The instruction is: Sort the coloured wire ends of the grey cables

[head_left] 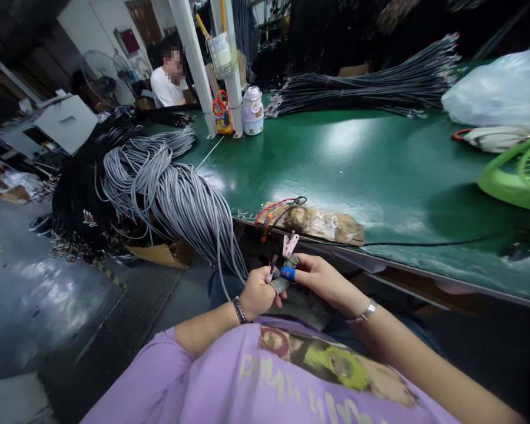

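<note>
My left hand is closed round a grey cable end. Thin coloured wires and a small white connector stick up beside its thumb. Close against it, my right hand is closed, its thumb wrapped in blue tape and pressed towards the cable. A short greyish piece shows at the right fingertips; I cannot tell what it is. Just above the hands, a pink clip stands at the bench edge. Behind it lies a worn, taped wooden board with red and black leads.
Grey cables hang over the green bench at left, beside black cable bundles. Further back are a black cable bundle, a lilac bottle and white posts. A green fan stands right. A person in white sits beyond.
</note>
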`<state>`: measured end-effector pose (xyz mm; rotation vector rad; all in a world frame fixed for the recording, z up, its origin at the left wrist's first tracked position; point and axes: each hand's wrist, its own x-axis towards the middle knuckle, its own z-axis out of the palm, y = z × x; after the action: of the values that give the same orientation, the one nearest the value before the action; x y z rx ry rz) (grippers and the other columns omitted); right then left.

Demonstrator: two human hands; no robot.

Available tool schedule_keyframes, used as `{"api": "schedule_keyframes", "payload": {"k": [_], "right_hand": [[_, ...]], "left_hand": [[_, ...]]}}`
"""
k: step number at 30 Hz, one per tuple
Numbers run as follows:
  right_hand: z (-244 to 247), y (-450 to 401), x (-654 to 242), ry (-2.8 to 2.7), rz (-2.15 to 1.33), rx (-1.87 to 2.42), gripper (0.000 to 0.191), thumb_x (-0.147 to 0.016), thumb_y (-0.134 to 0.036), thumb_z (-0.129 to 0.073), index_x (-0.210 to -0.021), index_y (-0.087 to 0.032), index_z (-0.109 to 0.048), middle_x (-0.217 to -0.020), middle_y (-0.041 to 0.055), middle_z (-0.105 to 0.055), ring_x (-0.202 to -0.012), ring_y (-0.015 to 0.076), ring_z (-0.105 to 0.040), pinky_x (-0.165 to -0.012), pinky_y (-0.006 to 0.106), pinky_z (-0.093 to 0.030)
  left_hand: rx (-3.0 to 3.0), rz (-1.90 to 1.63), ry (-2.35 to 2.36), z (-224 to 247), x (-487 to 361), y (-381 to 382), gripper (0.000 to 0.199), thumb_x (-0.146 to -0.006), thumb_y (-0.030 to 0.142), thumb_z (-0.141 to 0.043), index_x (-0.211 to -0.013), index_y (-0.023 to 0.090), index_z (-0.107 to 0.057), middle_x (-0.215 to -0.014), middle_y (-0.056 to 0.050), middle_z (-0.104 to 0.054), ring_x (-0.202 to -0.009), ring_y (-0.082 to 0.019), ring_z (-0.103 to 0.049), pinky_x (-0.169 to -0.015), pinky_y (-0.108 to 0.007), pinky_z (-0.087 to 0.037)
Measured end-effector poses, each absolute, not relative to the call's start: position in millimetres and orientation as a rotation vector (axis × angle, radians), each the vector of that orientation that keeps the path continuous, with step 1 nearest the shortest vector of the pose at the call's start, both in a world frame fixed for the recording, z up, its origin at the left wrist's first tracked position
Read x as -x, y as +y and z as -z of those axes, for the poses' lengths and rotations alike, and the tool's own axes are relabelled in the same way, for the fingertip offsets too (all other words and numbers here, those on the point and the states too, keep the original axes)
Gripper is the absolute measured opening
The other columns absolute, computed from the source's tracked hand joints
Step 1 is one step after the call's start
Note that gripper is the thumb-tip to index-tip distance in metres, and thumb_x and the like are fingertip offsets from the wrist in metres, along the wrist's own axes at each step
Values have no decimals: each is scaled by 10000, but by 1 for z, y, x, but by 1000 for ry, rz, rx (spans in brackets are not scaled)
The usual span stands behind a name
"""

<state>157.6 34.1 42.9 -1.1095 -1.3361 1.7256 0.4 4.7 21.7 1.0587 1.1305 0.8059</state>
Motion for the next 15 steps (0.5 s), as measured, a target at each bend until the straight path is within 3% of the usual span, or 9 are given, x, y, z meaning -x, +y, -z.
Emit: {"api": "schedule_keyframes", "payload": {"k": [9, 15], "right_hand": [[-34, 27, -152, -1320, -1433, 1177, 195, -676, -331, -721, -675, -178, -600, -635, -6, -593, -594, 129, -492, -589, 263, -405], [-24, 14, -139, -1030, -1467, 1118, 176, -681, -318, -718, -697, -196, -592, -620, -17, -560, -550, 119, -469, -526, 253, -388]], "left_hand": [[-918, -866, 1064, -17, -3, 8, 249, -676, 374, -635, -688, 159, -509, -502, 21, -579, -316, -74, -485, -305, -161, -243], [-869, -785, 1053, -18, -6, 5, 324, -658, 441, -660, -705, 156, -513, -505, 14, -588, -320, -79, -501, -301, -158, -212]]}}
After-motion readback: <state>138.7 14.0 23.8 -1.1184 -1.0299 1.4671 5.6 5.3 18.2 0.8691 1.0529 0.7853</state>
